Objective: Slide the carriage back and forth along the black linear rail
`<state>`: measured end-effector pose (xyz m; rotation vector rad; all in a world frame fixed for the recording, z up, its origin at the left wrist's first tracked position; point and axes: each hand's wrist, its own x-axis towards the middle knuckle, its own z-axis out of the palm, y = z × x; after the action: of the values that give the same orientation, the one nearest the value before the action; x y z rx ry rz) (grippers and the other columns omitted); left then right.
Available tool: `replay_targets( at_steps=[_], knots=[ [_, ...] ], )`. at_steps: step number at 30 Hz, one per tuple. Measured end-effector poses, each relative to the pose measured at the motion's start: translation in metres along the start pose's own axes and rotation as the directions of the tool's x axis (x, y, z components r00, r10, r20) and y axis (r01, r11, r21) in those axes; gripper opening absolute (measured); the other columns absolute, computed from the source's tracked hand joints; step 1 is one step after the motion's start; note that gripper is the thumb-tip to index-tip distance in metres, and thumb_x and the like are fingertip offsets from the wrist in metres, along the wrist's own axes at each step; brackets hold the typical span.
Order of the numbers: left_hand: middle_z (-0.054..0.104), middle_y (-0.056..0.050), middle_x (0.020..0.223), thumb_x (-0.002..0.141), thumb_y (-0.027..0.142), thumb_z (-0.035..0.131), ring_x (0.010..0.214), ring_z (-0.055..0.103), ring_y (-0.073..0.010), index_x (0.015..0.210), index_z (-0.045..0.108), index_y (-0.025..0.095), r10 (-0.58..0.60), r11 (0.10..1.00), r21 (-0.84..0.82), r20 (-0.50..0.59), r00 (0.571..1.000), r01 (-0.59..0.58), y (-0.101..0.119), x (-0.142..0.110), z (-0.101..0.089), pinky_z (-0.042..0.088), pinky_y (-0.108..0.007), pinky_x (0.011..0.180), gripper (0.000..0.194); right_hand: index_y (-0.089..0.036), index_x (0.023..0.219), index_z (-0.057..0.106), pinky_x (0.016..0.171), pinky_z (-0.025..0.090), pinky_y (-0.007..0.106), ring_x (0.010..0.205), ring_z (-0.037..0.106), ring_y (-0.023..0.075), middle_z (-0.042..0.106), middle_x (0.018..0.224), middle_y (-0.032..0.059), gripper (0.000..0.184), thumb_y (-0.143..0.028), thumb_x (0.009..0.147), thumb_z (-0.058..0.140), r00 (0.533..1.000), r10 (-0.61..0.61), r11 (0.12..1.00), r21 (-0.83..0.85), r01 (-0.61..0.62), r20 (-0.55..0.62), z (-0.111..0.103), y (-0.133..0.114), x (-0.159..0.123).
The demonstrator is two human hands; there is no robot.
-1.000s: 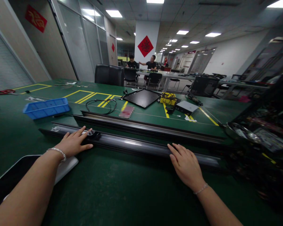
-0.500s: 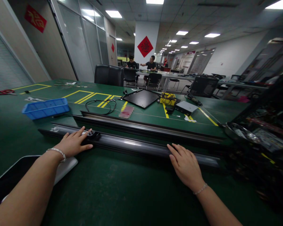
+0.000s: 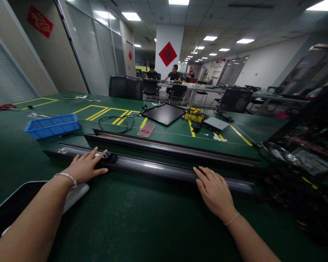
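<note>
A long dark metal channel (image 3: pixel 153 168) with a shiny inner face lies across the green table in front of me. My left hand (image 3: pixel 85 165) rests over its left part, fingers stretched and thumb apart, beside a small black block (image 3: pixel 108 156) seated in the channel. Toward the other end, my right hand (image 3: pixel 214 189) lies flat with its fingertips on the channel. Neither hand grips anything. A second dark channel (image 3: pixel 169 145) runs roughly parallel just behind the first one.
On the left stands a blue bin (image 3: pixel 53 126), with red scissors (image 3: pixel 4 107) beyond. Farther back lie a black cable (image 3: pixel 117 123), a black panel (image 3: pixel 164 114), a yellow box (image 3: pixel 194 115) and a grey box (image 3: pixel 215 124). Dark equipment (image 3: pixel 303 189) crowds the right. Two people sit at a far table.
Both hands keep their places on the channel. The view has shifted very slightly. In the background, one seated person's arm has lowered toward the table.
</note>
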<state>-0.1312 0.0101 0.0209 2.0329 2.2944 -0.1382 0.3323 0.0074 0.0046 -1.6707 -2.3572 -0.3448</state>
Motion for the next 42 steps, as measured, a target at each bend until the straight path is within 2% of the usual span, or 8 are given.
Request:
replay_targets(
  at_steps=[5, 8, 13, 21, 25, 42],
  knots=[
    [0.015, -0.012, 0.152, 0.076, 0.061, 0.04, 0.135, 0.02, -0.0367, 0.144, 0.018, 0.022, -0.019, 0.999, 0.028, 0.034, 0.999, 0.018, 0.0044, -0.0018, -0.0036, 0.019, -0.057, 0.104, 0.082, -0.029, 0.13, 0.048, 0.096, 0.036, 0.042, 0.12, 0.045, 0.0216, 0.054, 0.13, 0.0037, 0.045, -0.037, 0.091, 0.028, 1.0, 0.009, 1.0, 0.006, -0.009, 0.009, -0.0007, -0.0007, -0.0005],
    [0.011, -0.011, 0.152, 0.076, 0.057, 0.042, 0.138, 0.01, -0.0325, 0.144, 0.018, 0.015, 0.045, 0.999, 0.005, 0.026, 0.999, -0.045, 0.0075, -0.0033, -0.0047, 0.016, -0.053, 0.108, 0.084, -0.028, 0.13, 0.048, 0.097, 0.035, 0.043, 0.121, 0.044, 0.0216, 0.053, 0.131, 0.0039, 0.045, -0.037, 0.092, 0.026, 1.0, 0.016, 1.0, 0.016, -0.016, 0.019, -0.0015, -0.0015, -0.0006],
    [0.017, -0.012, 0.15, 0.074, 0.054, 0.047, 0.137, 0.017, -0.0302, 0.144, 0.019, 0.013, 0.097, 0.994, -0.042, 0.016, 0.995, -0.096, 0.0094, -0.004, -0.0059, 0.019, -0.047, 0.11, 0.085, -0.028, 0.13, 0.048, 0.097, 0.034, 0.042, 0.12, 0.045, 0.0216, 0.053, 0.131, 0.0038, 0.045, -0.036, 0.092, 0.026, 1.0, 0.01, 1.0, 0.015, -0.01, 0.018, -0.0025, -0.0021, -0.0001],
    [0.017, -0.012, 0.15, 0.075, 0.052, 0.049, 0.136, 0.02, -0.0313, 0.144, 0.021, 0.015, 0.12, 0.991, -0.053, -0.005, 0.993, -0.12, 0.0054, -0.0024, -0.0033, 0.02, -0.048, 0.109, 0.083, -0.029, 0.13, 0.049, 0.097, 0.035, 0.042, 0.12, 0.045, 0.0212, 0.054, 0.13, 0.0036, 0.044, -0.035, 0.092, 0.028, 1.0, 0.01, 1.0, 0.002, -0.01, 0.005, -0.002, -0.002, 0.0],
    [0.015, -0.013, 0.15, 0.076, 0.053, 0.046, 0.137, 0.018, -0.0305, 0.144, 0.019, 0.011, 0.134, 0.991, -0.022, 0.001, 0.991, -0.134, 0.0029, -0.0004, -0.0005, 0.02, -0.048, 0.109, 0.085, -0.028, 0.13, 0.049, 0.096, 0.036, 0.042, 0.119, 0.045, 0.0212, 0.054, 0.129, 0.004, 0.044, -0.036, 0.092, 0.028, 1.0, -0.003, 1.0, 0.003, 0.003, -0.007, -0.0003, -0.0008, -0.0004],
    [0.013, -0.012, 0.15, 0.076, 0.055, 0.045, 0.137, 0.018, -0.0302, 0.143, 0.017, 0.009, 0.112, 0.994, -0.017, 0.026, 0.993, -0.112, 0.0055, -0.0011, -0.0027, 0.019, -0.049, 0.11, 0.087, -0.028, 0.13, 0.048, 0.097, 0.035, 0.042, 0.12, 0.045, 0.0214, 0.053, 0.131, 0.0033, 0.045, -0.037, 0.092, 0.028, 1.0, 0.003, 1.0, 0.008, -0.003, 0.0, 0.0006, 0.0, 0.0]
  ],
)
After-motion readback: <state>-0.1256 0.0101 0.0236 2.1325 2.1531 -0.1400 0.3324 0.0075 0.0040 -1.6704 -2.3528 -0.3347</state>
